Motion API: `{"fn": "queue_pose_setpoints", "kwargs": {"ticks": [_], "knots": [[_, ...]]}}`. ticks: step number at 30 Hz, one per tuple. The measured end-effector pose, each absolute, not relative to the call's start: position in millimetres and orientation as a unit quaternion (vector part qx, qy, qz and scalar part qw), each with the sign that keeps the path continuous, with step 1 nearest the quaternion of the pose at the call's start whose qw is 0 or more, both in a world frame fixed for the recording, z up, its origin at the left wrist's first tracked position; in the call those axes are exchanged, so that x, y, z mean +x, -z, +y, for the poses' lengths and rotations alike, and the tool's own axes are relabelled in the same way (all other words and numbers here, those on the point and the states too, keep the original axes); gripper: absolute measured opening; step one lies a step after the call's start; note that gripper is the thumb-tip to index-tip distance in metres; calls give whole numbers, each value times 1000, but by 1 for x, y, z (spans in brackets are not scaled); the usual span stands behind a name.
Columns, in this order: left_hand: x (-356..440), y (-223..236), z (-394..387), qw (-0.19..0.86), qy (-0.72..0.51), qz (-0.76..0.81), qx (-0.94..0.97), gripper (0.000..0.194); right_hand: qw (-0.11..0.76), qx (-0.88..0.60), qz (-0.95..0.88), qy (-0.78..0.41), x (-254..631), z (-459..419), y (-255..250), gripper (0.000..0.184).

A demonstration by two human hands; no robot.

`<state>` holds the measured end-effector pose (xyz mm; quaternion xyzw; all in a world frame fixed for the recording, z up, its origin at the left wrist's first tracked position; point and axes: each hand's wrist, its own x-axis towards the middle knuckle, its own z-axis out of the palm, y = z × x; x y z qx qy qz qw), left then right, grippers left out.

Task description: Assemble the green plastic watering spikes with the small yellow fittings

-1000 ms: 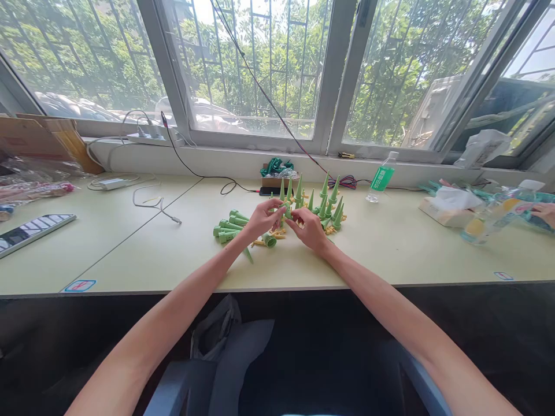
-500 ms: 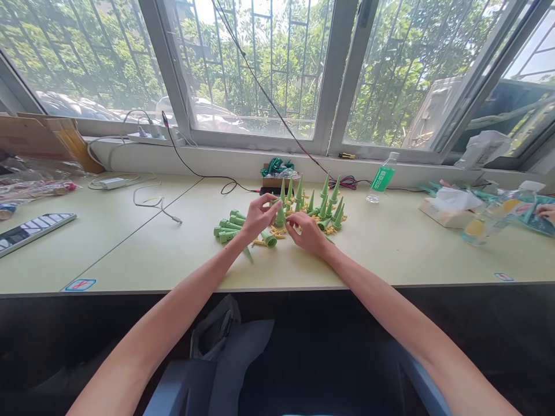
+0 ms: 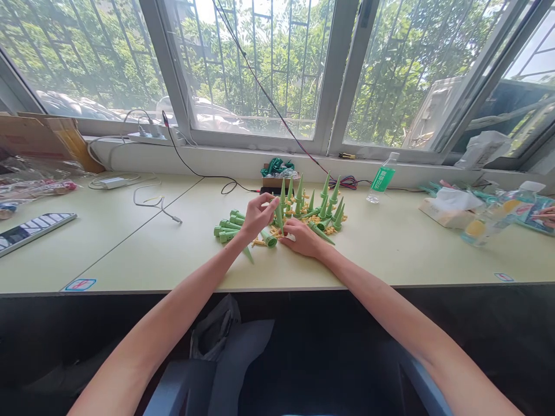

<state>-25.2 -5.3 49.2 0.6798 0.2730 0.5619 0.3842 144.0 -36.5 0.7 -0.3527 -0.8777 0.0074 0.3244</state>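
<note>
Several green plastic cones (image 3: pixel 323 199) stand upright in a cluster on the pale table (image 3: pixel 151 254), with small yellow pieces (image 3: pixel 323 221) scattered among them. More green cones (image 3: pixel 228 226) lie on their sides to the left. My left hand (image 3: pixel 255 218) pinches one green cone (image 3: pixel 280 215), point up, above the pile. My right hand (image 3: pixel 301 237) rests low on the table beside it, fingers curled over the yellow pieces; what it grips is hidden.
A water bottle (image 3: pixel 381 180) stands at the back right. A phone (image 3: pixel 269 190) and a small box of green stuff (image 3: pixel 277 170) sit behind the cones. Cables (image 3: pixel 151 199) trail on the left, near a tablet (image 3: pixel 32 230). Another person's hand (image 3: pixel 545 216) shows at far right.
My right hand has dropped from the raised cone down to the table among the yellow pieces. My left hand has kept the cone and turned it upright.
</note>
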Motion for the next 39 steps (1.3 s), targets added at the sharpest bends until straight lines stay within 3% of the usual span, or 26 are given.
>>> {"fn": "queue_pose_setpoints", "kwargs": {"ticks": [11, 17, 25, 31, 39], "knots": [[-26, -49, -6, 391, -544, 270, 692, 36, 329, -365, -871, -18, 143, -41, -4, 16], [-25, -49, -7, 394, -539, 272, 693, 36, 332, -331, -882, -40, 143, -39, -3, 4], [-24, -45, -3, 403, -527, 260, 702, 36, 343, -350, -871, -27, 146, -36, -1, 9], [-24, -42, -1, 413, -516, 259, 705, 35, 441, -402, -803, -18, 152, -29, 0, 8], [-22, -41, -2, 434, -473, 257, 722, 43, 560, -416, -713, -71, 152, -30, -4, 20]]}}
